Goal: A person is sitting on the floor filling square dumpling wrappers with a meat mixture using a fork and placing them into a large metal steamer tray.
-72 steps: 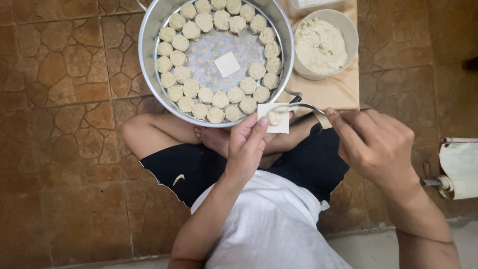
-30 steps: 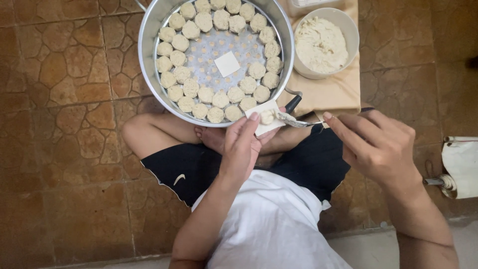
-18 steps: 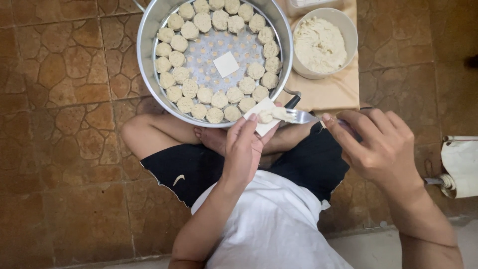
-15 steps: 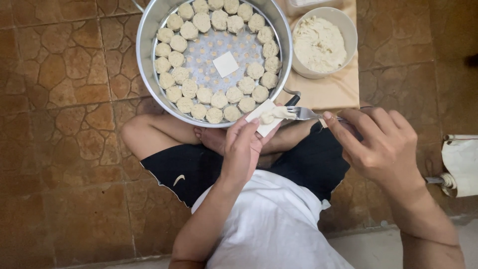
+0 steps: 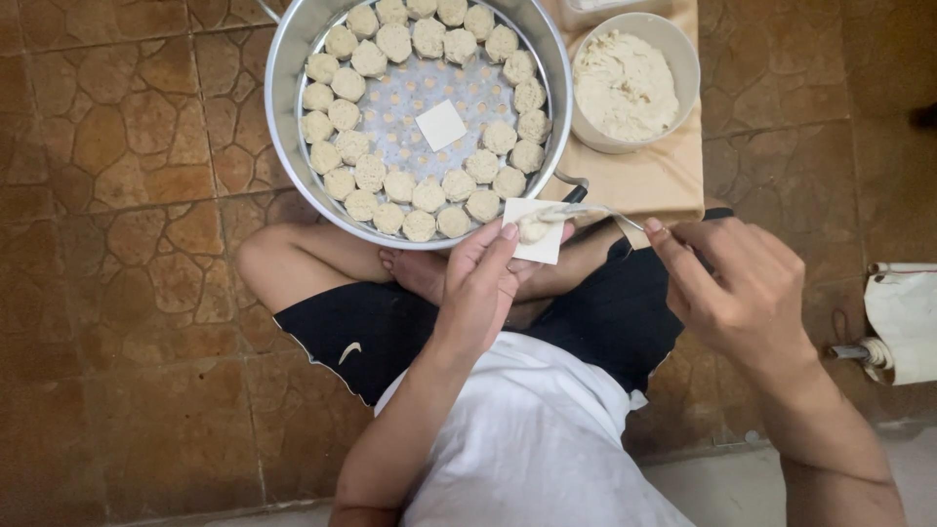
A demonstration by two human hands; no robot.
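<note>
Our left hand point(image 5: 483, 283) cups a square wrapper point(image 5: 535, 231) flat on the fingers, just near of the steamer pan point(image 5: 293, 185) rim; a dab of filling point(image 5: 532, 229) sits on it already. Our right hand point(image 5: 737, 288) pinches the spoon point(image 5: 586, 211) handle, with the bowl end touching that filling. Risks as we read them: the wrapper is thin and only held from below, so pressing hard with the spoon could tear it or slide it off the fingers onto our lap. Too much filling and it won't close. The pan rim is right beside the wrapper, so a bump could knock it. In the pan, 2 rings of dumplings point(image 5: 427, 195) and 1 loose wrapper point(image 5: 440, 124) at centre. The bowl of filling point(image 5: 683, 68) sits far right on the board point(image 5: 644, 181), well apart from the spoon.
</note>
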